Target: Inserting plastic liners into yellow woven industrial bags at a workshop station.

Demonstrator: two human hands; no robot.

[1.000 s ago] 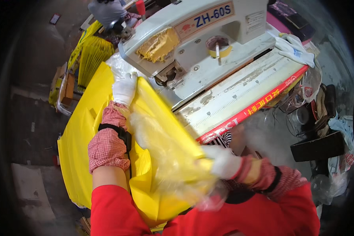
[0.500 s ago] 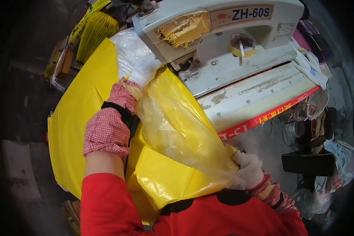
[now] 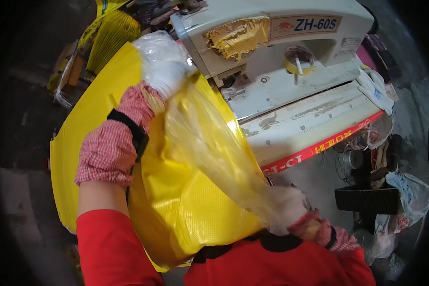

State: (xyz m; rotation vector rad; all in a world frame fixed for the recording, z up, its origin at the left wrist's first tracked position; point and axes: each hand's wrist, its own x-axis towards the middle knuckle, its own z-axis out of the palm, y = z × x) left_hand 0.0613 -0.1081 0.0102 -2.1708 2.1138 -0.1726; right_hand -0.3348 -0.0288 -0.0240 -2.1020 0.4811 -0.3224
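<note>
A yellow woven plastic sack [image 3: 209, 217] hangs between my two white-gloved hands, with a clear plastic liner [image 3: 214, 152] bunched along its upper edge. My left hand [image 3: 168, 80] is closed on the far end of that edge, close to the head of a grey sewing machine [image 3: 252, 83]. At the near end, my right hand [image 3: 291, 204] is closed on the sack and liner, just in front of the machine bed; motion blurs its fingers. Behind my left forearm lies a larger yellow sheet or stack of sacks [image 3: 76, 157].
A tape roll [image 3: 306, 64] with a white stick rests on the machine. A spare white glove [image 3: 375, 90] lies at the bed's right end. Clear plastic [image 3: 159, 45] is heaped beyond my left hand. A black box [image 3: 367, 200] and plastic bags [image 3: 414, 190] stand at right.
My left hand has moved slightly left and away from the machine. My right hand has shifted slightly left. The sack is spread out flatter, and its liner is pulled into a narrower band.
</note>
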